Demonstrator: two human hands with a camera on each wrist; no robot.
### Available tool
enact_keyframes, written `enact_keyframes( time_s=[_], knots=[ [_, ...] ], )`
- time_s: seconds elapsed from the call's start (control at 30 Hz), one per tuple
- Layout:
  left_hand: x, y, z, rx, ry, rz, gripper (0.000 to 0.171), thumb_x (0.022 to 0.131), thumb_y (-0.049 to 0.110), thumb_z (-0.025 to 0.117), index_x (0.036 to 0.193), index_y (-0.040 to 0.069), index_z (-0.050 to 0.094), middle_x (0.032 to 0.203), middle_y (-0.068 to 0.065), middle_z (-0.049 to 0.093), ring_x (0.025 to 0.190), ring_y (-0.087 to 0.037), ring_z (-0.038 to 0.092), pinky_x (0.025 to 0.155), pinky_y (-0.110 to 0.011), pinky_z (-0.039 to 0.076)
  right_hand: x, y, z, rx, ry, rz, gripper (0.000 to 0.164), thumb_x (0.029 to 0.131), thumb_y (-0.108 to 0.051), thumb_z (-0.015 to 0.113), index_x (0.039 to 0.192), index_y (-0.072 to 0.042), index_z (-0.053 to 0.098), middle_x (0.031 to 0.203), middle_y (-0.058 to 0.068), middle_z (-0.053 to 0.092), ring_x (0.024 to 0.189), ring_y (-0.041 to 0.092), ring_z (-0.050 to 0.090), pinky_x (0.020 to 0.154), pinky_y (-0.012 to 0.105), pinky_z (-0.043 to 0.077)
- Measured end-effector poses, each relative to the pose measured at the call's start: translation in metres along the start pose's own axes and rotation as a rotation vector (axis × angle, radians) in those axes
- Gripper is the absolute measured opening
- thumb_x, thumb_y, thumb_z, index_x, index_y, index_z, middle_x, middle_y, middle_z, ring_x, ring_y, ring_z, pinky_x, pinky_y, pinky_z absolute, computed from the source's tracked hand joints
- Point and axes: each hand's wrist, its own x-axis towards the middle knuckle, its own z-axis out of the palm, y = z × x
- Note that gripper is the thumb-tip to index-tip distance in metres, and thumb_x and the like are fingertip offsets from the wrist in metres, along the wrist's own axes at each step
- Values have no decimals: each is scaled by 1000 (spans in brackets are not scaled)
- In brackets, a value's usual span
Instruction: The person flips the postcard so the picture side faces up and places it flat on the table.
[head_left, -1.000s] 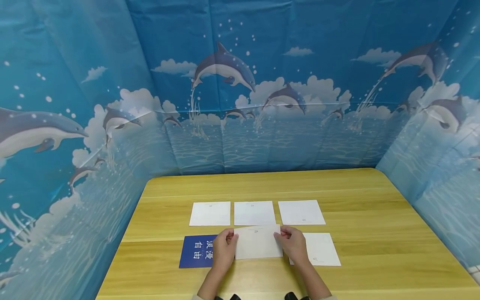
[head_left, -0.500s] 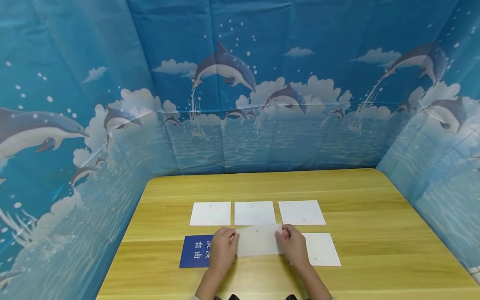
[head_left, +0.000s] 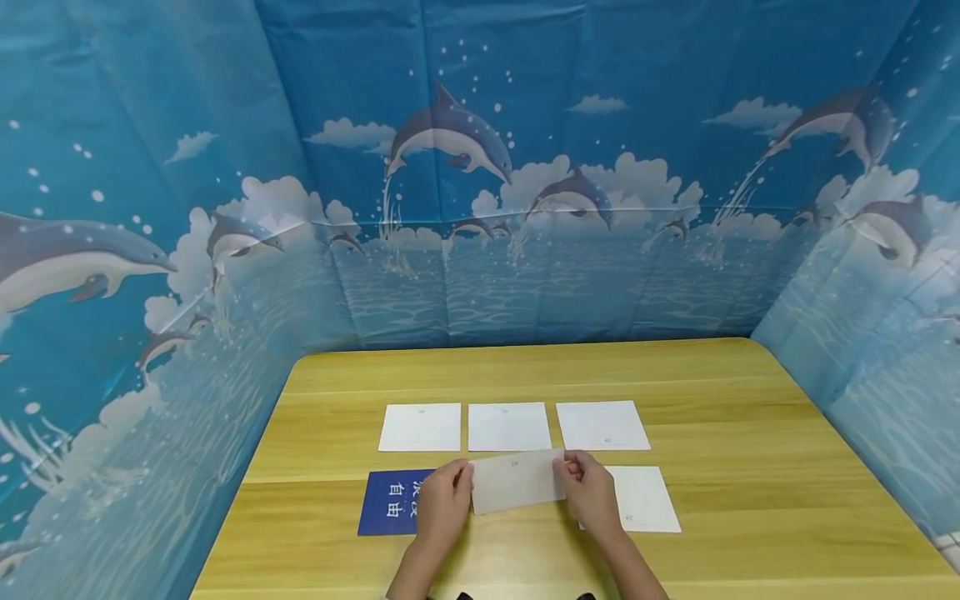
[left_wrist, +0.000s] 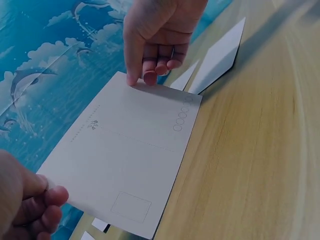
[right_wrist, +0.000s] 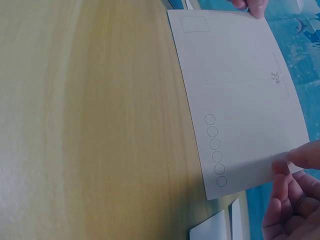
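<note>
The card is up in the air over the surface, tilted, between the two hands; the left hand pinches its left end and the right hand pinches its right end. It looks thin and very light; it should be a little stiff, yet a hard squeeze could bend or crease it; its face looks smooth, so it may slip a bit; the short sides seem the best place for a soft pinch, away from the rings and the box printed on it.

The surface is flat yellow wood; a blue card lies by the left hand, partly hidden; a white card lies by the right hand; three white cards lie in a row farther back; blue cloth with dolphins hangs behind and at both sides.
</note>
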Motion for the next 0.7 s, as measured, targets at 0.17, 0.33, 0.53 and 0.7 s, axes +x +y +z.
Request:
enact_keyframes(
  time_s=[0.17,0.33,0.53,0.7],
  knots=[
    [0,-1,-1,-123,-42,-70,16,93,14,55,83,9,66,62,8,55,53,-3,45,50,-21,39,-1,-1,0,13,-2,-3,21,86,-12,62,97,6,63,73,4,55,66,16,49,54,23,42],
    [0,-3,-1,-229,-54,-135,17,94,16,53,86,8,65,65,6,58,53,-5,44,49,-20,37,-2,-2,-2,34,-3,-14,19,89,-15,60,93,3,65,71,3,55,63,15,48,53,23,41],
    [-1,-7,1,-267,-49,-152,15,93,16,54,88,8,66,65,7,60,54,-5,47,50,-20,38,-4,-1,-3,72,-6,-21,32,96,-24,47,79,-2,62,70,7,57,63,16,48,55,25,39],
    [-2,-8,1,-306,-53,-158,16,93,17,54,87,8,66,65,7,61,54,-5,47,50,-20,38,-4,0,-4,99,-7,-9,41,99,-30,40,80,-1,63,72,7,60,71,21,53,62,26,41]
  ],
)
